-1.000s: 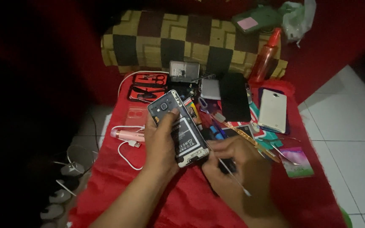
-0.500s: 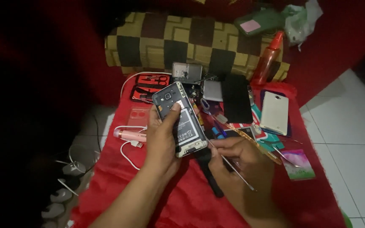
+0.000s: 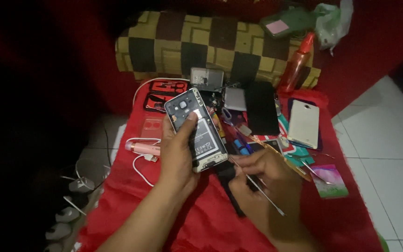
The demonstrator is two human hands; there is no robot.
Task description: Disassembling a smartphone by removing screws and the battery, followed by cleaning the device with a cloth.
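Head view: left hand [image 3: 178, 154] grips opened phone [image 3: 196, 128], back cover off, raised above red cloth [image 3: 164, 205]. Right hand [image 3: 267, 182] pinches thin metal tool [image 3: 257, 186] just right of it.

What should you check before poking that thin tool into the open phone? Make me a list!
1. Left hand grips the open phone firmly: ok.
2. Back cover off, battery showing: ok.
3. Right hand holds the thin metal tool: ok.
4. Tool tip near the phone's lower edge: ok.
5. Enough light to see small parts: not ok, the scene is dim.
6. Phone switched off: cannot tell.
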